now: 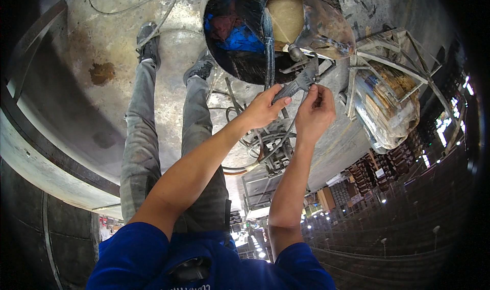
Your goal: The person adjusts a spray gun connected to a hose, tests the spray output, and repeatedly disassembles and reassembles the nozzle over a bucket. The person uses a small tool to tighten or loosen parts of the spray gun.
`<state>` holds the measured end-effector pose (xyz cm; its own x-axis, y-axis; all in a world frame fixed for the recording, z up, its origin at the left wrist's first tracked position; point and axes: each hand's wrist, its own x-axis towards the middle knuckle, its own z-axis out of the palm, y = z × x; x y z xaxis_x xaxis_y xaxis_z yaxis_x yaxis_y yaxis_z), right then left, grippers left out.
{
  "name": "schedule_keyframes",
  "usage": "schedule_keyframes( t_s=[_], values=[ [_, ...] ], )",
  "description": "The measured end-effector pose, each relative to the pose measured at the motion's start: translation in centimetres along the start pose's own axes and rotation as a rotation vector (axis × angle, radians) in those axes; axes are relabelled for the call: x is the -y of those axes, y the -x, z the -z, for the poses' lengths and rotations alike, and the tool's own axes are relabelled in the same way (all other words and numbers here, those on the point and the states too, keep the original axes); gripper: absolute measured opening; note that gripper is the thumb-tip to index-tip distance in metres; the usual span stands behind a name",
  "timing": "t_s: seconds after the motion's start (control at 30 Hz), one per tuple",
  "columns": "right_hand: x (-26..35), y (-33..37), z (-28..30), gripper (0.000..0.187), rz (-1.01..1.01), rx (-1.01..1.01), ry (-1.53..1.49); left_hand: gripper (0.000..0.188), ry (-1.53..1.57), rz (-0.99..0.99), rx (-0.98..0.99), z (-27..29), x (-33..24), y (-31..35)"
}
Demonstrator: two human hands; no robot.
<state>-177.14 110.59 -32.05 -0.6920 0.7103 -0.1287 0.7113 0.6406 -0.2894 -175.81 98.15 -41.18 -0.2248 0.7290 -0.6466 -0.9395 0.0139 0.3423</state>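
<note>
In front of me, my left hand (264,108) is wrapped round the handle of a grey pistol-grip tool (301,81), its thumb along the near side. The tool's head points away to the right, with several metal arms around it. My right hand (315,111) is close by on the right, thumb and fingertips pinched at the tool's near side. What lies between those fingertips is too small to tell. Just beyond the tool stands a large round drum (240,71), open at the top, with blue (240,39) and dark red material inside.
A thick dark hose (268,45) hangs over the drum's rim. On the right, a metal frame (393,50) stands by a plastic-wrapped bundle (385,106). Cables and fittings (273,147) lie below my hands. A curved metal edge (51,142) runs along the left. A loose cable (168,14) crosses the stained floor.
</note>
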Motion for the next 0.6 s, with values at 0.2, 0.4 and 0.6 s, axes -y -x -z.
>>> schedule_keyframes(
  t_s=[0.2, 0.4, 0.6],
  values=[
    [0.32, 0.34, 0.39, 0.014, -0.032, 0.013, -0.034, 0.039, -0.064, 0.008, -0.018, 0.12, -0.39, 0.11],
    [0.15, 0.19, 0.49, 0.015, -0.091, 0.046, -0.038, 0.041, -0.096, 0.019, -0.028, 0.19, -0.12, 0.16],
    [0.44, -0.06, 0.46, 0.015, -0.048, 0.039, 0.003, 0.047, -0.083, -0.035, -0.033, 0.32, 0.16, -0.09]
  ],
)
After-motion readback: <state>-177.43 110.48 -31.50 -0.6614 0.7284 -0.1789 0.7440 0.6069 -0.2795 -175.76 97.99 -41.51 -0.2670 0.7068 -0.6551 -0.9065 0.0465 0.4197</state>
